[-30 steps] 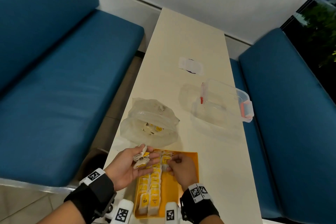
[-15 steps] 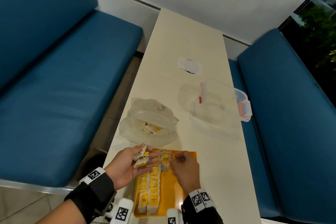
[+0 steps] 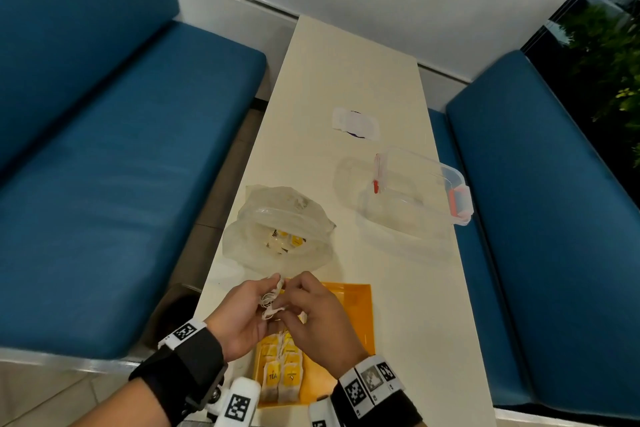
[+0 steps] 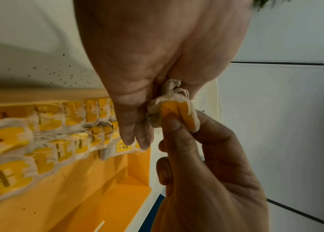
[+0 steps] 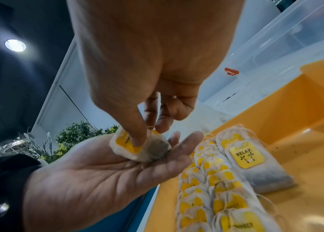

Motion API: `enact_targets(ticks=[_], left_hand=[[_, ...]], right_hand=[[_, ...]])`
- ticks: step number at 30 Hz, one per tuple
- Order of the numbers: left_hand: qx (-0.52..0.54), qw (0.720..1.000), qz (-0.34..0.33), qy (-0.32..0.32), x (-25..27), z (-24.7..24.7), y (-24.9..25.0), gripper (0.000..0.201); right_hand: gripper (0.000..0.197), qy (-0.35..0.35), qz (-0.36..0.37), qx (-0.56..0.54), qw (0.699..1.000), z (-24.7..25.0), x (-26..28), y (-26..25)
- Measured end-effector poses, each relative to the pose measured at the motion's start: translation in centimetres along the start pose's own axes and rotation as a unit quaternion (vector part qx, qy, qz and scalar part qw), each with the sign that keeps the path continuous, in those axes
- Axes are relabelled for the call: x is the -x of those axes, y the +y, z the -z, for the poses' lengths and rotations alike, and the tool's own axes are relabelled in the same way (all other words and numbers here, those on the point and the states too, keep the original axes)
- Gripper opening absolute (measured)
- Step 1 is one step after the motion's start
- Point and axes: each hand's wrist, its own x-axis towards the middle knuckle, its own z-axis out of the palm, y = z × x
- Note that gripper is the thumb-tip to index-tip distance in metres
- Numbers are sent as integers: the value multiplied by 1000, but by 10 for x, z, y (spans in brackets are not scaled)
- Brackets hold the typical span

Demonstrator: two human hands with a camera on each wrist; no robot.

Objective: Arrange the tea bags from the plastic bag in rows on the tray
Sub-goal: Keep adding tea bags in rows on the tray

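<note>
My left hand (image 3: 258, 302) is palm up over the near left of the orange tray (image 3: 353, 319) and holds a small bundle of tea bags (image 3: 272, 298) with yellow tags. My right hand (image 3: 294, 291) has reached across to it. In the right wrist view its thumb and fingers (image 5: 139, 138) pinch one tea bag (image 5: 137, 150) lying on the left palm (image 5: 107, 180). Two rows of tea bags (image 3: 281, 367) lie along the tray's left side, with one more bag (image 5: 250, 161) labelled RELAX beside them. The crumpled plastic bag (image 3: 280, 218) beyond the tray holds a few more tea bags (image 3: 285, 241).
A clear lidded container (image 3: 419, 194) with red clips stands on the right of the long cream table (image 3: 346, 80). A white paper scrap (image 3: 355, 121) lies farther back. Blue bench seats (image 3: 104, 184) flank the table. The tray's right half (image 3: 356, 340) is bare.
My right hand has left the far end of the tea bag rows and moved left and up to the bundle in my left hand, now pinching a bag there. The left hand rose slightly.
</note>
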Motion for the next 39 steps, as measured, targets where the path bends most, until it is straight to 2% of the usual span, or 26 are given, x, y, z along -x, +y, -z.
enact_targets(ticks=[7,11,15,21,27,34,39], left_hand=[[6,1000,-2,5,1,4,3,38],[14,1000,9,22,2,3,2,34],[9,999,16,28,1,2,2,35],[-1,1000,12,28,3,1,3,34],[-5,1000,9,24,4,2,3,35],[-14,999,7,28,4,1,3,34],[-22,999,7,27,4,1,4,35]], right_hand=[[12,46,0,-63,997,20,3,-6],[8,93,-111,-202,969,43,4,4],[8,83,-235,-260,933,56,7,20],[15,86,-291,-251,919,56,12,38],[4,20,-336,-195,921,46,16,44],[19,-50,-383,-147,911,31,10,55],[16,-63,-405,-137,902,19,2,61]])
